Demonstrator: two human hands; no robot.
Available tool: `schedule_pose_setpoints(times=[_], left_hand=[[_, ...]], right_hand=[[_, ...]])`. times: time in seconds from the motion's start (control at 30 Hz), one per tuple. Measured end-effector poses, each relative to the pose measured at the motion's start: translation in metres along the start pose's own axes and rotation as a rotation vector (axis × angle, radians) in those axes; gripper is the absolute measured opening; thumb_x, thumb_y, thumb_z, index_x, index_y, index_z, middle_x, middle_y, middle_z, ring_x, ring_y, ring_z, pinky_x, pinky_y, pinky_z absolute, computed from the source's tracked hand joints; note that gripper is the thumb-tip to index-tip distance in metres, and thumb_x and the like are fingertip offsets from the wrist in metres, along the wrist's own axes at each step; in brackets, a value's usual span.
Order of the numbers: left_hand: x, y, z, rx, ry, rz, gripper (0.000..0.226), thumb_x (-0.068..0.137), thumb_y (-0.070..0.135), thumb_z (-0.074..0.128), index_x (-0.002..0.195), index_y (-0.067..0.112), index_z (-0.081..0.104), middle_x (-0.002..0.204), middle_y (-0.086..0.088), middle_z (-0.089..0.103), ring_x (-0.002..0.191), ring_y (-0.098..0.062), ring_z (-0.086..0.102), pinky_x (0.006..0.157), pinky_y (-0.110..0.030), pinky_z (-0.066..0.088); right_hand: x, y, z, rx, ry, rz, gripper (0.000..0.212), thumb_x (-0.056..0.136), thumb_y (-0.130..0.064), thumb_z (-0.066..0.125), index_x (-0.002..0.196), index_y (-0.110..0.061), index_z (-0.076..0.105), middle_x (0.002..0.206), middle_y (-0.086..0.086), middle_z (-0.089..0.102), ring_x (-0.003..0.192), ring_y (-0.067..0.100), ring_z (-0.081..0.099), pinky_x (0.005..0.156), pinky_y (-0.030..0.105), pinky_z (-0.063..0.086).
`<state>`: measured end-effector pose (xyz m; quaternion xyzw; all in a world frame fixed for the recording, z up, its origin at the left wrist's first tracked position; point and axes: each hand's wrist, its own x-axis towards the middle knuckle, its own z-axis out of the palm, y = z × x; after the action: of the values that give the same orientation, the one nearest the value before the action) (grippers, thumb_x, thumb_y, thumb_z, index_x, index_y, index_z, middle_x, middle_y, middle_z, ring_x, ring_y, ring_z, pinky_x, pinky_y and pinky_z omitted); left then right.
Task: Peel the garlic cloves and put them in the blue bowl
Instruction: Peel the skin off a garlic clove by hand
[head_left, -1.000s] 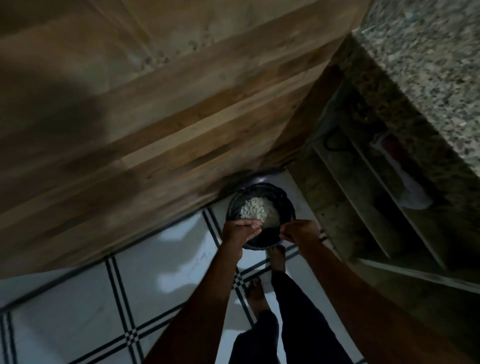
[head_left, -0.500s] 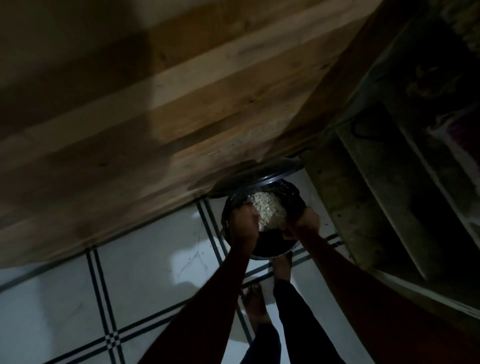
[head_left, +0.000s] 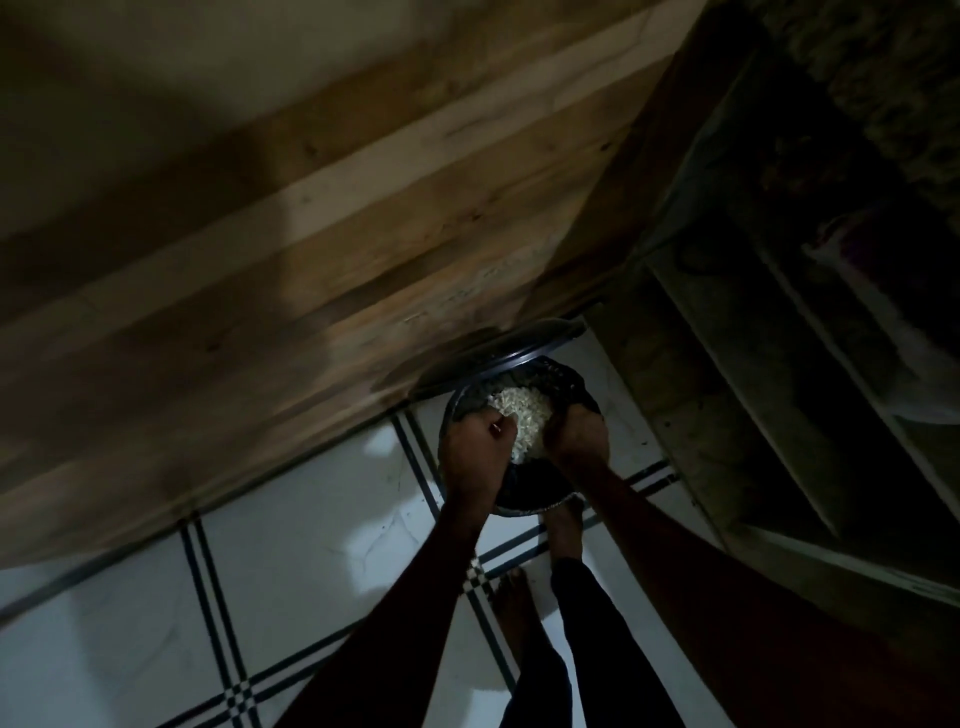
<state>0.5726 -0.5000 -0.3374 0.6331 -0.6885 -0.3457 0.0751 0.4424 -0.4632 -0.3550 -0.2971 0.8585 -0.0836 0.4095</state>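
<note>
Head view, dim and a bit blurred. Left hand (head_left: 475, 447) curled over the left rim of a dark bowl (head_left: 524, 499), fingers gripping it; a small pale spot shows at its fingertips, can't tell what. Right hand (head_left: 577, 434) curled on the right rim, gripping too. Bowl held low over the floor, colour reads dark, blue not confirmable. Inside it a pale heap of garlic cloves (head_left: 522, 418) between the two hands. Just behind the bowl a round dark lid or plate (head_left: 498, 351) pokes out under a wooden board wall (head_left: 311, 234). Below: white floor tiles (head_left: 291, 561) with dark double lines, bare feet, dark trousers. Right side: shelves (head_left: 779, 415), very dark. No readable writing or labels anywhere.
</note>
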Motion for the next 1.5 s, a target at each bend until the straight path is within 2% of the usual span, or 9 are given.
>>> schedule_pose_setpoints(times=[0.07,0.13,0.2,0.47,0.77,0.9,1.17,1.37,1.5], left_hand=[[-0.008,0.013,-0.012,-0.04,0.024,0.016,0.027,0.092,0.036,0.065,0.078,0.014,0.072,0.074,-0.006,0.072,0.075,-0.025,0.067,0.063,-0.025,0.035],[-0.023,0.031,-0.024,-0.09,0.01,0.058,0.029,0.09,0.043,0.059,0.083,0.018,0.072,0.078,0.0,0.072,0.077,-0.02,0.067,0.065,-0.025,0.042],[-0.042,0.055,-0.04,-0.159,-0.019,0.103,0.026,0.092,0.045,0.06,0.09,0.023,0.074,0.085,0.006,0.073,0.083,-0.013,0.067,0.072,-0.026,0.05],[-0.174,0.195,-0.109,-0.403,-0.256,0.391,0.009,0.095,0.024,0.068,0.097,0.021,0.076,0.09,0.013,0.072,0.089,0.004,0.065,0.074,-0.006,0.046],[-0.324,0.348,-0.086,-0.484,-0.525,0.758,0.016,0.095,0.026,0.063,0.1,0.016,0.076,0.095,0.008,0.073,0.091,-0.006,0.07,0.079,-0.026,0.057],[-0.397,0.408,-0.044,-0.479,-0.626,0.848,0.009,0.095,0.018,0.067,0.095,0.016,0.076,0.092,0.008,0.074,0.087,-0.005,0.07,0.074,-0.023,0.055],[-0.516,0.481,0.076,-0.301,-0.716,0.905,0.009,0.094,0.025,0.07,0.1,0.023,0.076,0.096,0.014,0.073,0.088,-0.001,0.068,0.072,-0.019,0.054],[-0.536,0.505,0.171,0.029,-0.748,0.999,0.043,0.091,0.034,0.072,0.129,0.016,0.064,0.122,0.004,0.064,0.106,-0.003,0.059,0.086,-0.005,0.042],[-0.534,0.517,0.209,0.331,-0.578,1.235,0.064,0.086,0.052,0.053,0.137,0.015,0.055,0.133,-0.004,0.056,0.121,-0.024,0.048,0.101,-0.035,0.038]], right_hand=[[-0.023,0.0,-0.012,0.072,0.031,-0.04,0.039,0.101,-0.024,0.041,0.108,0.005,0.066,0.108,0.025,0.066,0.104,0.037,0.063,0.056,0.025,0.027],[-0.051,0.002,-0.03,0.265,0.136,-0.119,0.054,0.094,-0.038,0.034,0.077,0.002,0.065,0.081,0.025,0.065,0.079,0.037,0.065,0.054,0.032,0.028],[-0.085,0.011,-0.059,0.409,0.166,-0.093,0.049,0.099,-0.037,0.04,0.066,-0.004,0.056,0.072,0.021,0.063,0.071,0.034,0.063,0.061,0.038,0.043],[-0.269,0.078,-0.206,0.574,0.413,-0.193,0.018,0.099,-0.035,0.059,0.098,-0.022,0.072,0.085,-0.007,0.07,0.081,0.009,0.066,0.072,0.03,0.052],[-0.419,0.207,-0.334,0.517,0.75,-0.133,0.009,0.097,-0.031,0.063,0.098,-0.027,0.072,0.09,-0.014,0.073,0.083,-0.004,0.067,0.071,0.014,0.049],[-0.471,0.288,-0.364,0.583,0.914,-0.027,0.009,0.096,-0.03,0.064,0.098,-0.027,0.072,0.091,-0.019,0.072,0.086,-0.008,0.065,0.068,0.007,0.046],[-0.516,0.459,-0.397,0.581,1.037,0.16,0.015,0.095,-0.035,0.062,0.098,-0.025,0.072,0.088,-0.014,0.072,0.082,-0.002,0.066,0.07,0.025,0.055],[-0.497,0.545,-0.408,0.409,0.929,0.236,0.021,0.095,-0.032,0.061,0.107,-0.017,0.071,0.099,-0.001,0.074,0.089,0.019,0.069,0.073,0.033,0.052],[-0.478,0.575,-0.41,0.273,0.902,0.3,0.016,0.095,-0.025,0.058,0.1,-0.013,0.067,0.092,0.006,0.068,0.084,0.026,0.065,0.065,0.032,0.045]])
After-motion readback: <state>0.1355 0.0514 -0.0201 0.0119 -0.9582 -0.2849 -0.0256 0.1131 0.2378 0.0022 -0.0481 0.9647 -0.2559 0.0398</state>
